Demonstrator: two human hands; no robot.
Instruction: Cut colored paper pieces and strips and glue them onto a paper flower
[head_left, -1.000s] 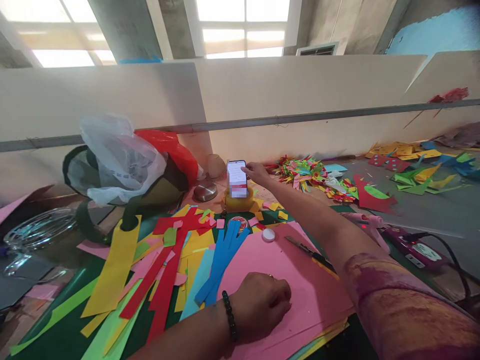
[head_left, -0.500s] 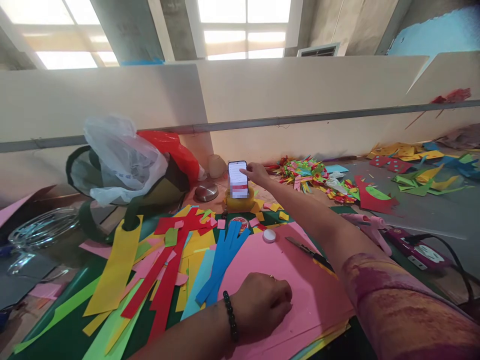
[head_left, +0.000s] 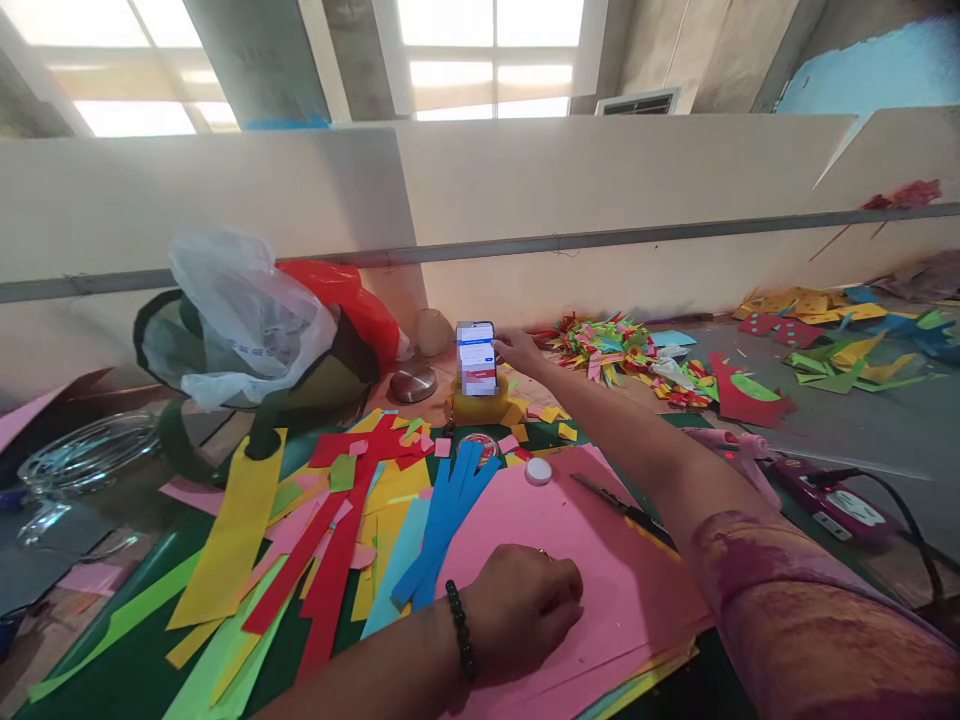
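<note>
My left hand (head_left: 529, 600), wearing a ring and a dark bead bracelet, rests as a loose fist on a stack of pink paper (head_left: 525, 540); nothing shows in it. Ahead, my right hand (head_left: 517, 350) reaches to the right edge of a lit phone (head_left: 477, 358), its index finger stretched out at the screen and holding nothing. The phone stands upright against a yellow object (head_left: 480, 405). On the pink sheets lie a white round cap (head_left: 538, 471) and a utility knife (head_left: 615, 500). Blue paper strips (head_left: 442, 530) overlap their left edge.
Red (head_left: 334, 560) and yellow paper strips (head_left: 232, 540) spread over the left side. A bag with white plastic (head_left: 251, 320) stands behind them. At right are a pink glue gun (head_left: 739, 455), a corded purple device (head_left: 832, 500) and a pile of paper cuttings (head_left: 607, 345).
The phone's screen content has changed. My right fingertip has drawn slightly right, from over the screen to its edge. My left hand has stayed in place.
</note>
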